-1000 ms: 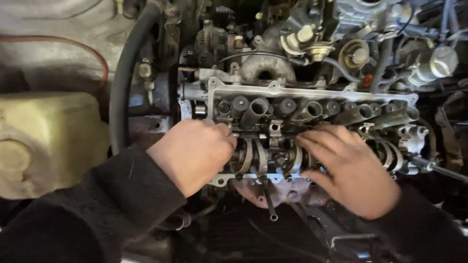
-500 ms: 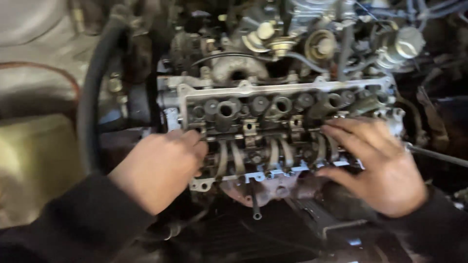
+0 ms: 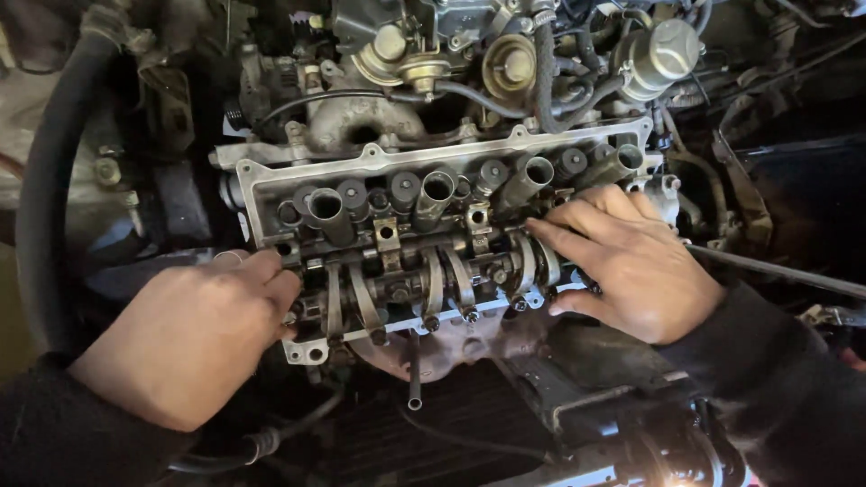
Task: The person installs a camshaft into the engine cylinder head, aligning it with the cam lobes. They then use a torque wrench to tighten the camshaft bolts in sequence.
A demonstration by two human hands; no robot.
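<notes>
An open engine cylinder head (image 3: pixel 451 171) fills the middle of the head view, with its rocker arms (image 3: pixel 433 280) and spark plug tubes bare. My left hand (image 3: pixel 194 334) rests at the left end of the rocker assembly, fingers curled against the metal by the lower left corner. My right hand (image 3: pixel 631 261) lies on the right end, fingers spread over the rockers and thumb under the lower edge. Both arms wear dark sleeves. What lies under each palm is hidden.
A thick black hose (image 3: pixel 45 189) curves down the left side. Carburettor parts and round metal canisters (image 3: pixel 663 54) crowd the space behind the head. A thin metal rod (image 3: pixel 776 271) runs off to the right. A short tube (image 3: pixel 415 370) hangs below the head.
The view has shifted so the head sits further right and lower. My left hand has slid left off the rockers to the head's left end; my right hand stays on the right end.
</notes>
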